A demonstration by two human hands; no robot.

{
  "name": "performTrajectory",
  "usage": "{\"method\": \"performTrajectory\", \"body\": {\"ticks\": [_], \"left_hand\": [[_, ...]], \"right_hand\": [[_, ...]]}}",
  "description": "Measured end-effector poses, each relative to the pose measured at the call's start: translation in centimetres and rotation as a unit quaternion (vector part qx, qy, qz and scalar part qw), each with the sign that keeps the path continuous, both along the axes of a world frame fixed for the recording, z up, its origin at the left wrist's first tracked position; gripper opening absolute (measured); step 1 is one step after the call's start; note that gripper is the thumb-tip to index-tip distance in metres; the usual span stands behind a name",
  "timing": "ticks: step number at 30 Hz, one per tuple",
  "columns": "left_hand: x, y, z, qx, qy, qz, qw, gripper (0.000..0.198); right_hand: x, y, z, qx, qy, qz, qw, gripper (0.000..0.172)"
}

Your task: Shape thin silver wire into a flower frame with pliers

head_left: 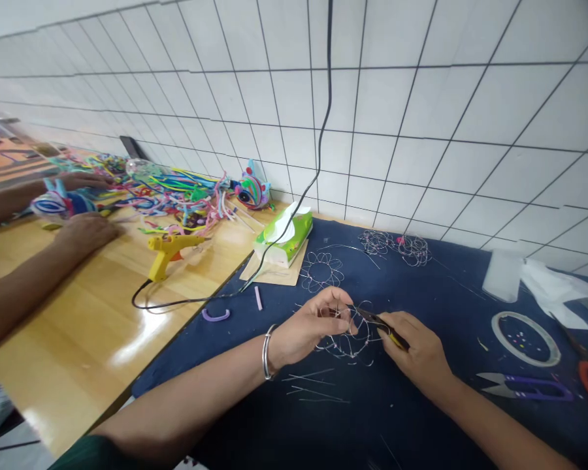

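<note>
Ideally, with your left hand (318,324) pinching the looped wire piece (351,355) between your two hands and your right hand (416,349) wrapped around the pliers (372,318), work the tips close to that pinch, lightly enough that the neighbouring loops aren't bent.

Wire frame (353,354) — mtl; cloth (421,424) — matt; tbl (78,326) — glossy wd.

My left hand (306,333) and my right hand (418,346) are bare, and so are my left forearm (196,395) and my right forearm (494,421). I wear a shiny silver bangle (266,356) around my left wrist (277,352), and it looks like two thin rings side by side. A bit of my dark green sleeve (100,454) shows higher up that arm.
</note>
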State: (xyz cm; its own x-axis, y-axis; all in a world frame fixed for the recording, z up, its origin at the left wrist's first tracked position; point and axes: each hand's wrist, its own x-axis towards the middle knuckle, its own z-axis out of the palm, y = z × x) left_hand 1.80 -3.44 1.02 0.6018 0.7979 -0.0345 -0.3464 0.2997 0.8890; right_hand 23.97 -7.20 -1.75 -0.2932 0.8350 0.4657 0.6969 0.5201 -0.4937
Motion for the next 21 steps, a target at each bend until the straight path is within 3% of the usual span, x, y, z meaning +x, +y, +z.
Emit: {"method": "performTrajectory", "body": {"ticks": [6, 16, 21], "left_hand": [[-0.05, 0.42, -0.12, 0.02, 0.076, 0.051, 0.996, 0.011], [-0.57, 0.6, 0.15, 0.081, 0.201, 0.01, 0.976, 0.016], [-0.7, 0.65, 0.27, 0.094, 0.255, -0.017, 0.962, 0.016]], "right_hand": [[0.12, 0.18, 0.13, 0.013, -0.016, -0.002, 1.0, 0.024], [0.52, 0.34, 0.43, 0.083, -0.127, 0.031, 0.988, 0.026], [0.15, 0.26, 0.45, 0.084, -0.128, 0.056, 0.987, 0.025]]}}
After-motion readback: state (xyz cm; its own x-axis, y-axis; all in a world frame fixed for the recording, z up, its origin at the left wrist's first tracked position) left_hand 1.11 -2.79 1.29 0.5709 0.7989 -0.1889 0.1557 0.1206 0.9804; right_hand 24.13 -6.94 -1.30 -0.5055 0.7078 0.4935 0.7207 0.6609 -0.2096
